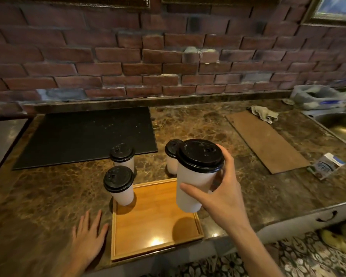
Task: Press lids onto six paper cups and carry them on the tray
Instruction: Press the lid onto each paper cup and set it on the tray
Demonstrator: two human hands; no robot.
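A wooden tray (154,232) lies at the counter's front edge. One white paper cup with a black lid (120,186) stands in the tray's far left corner. My right hand (222,196) grips another lidded white cup (194,180), held tilted in the air above the tray's right side. Two more lidded cups stand on the counter beyond the tray, one at the left (122,157) and one at the right (172,156), partly hidden by the held cup. My left hand (89,236) rests flat on the counter just left of the tray, fingers spread.
A black mat (88,134) lies behind the cups. A brown board (266,140) with a rag (265,113) is to the right, then a small carton (327,165) and a steel sink (340,124). A brick wall backs the marble counter (38,196).
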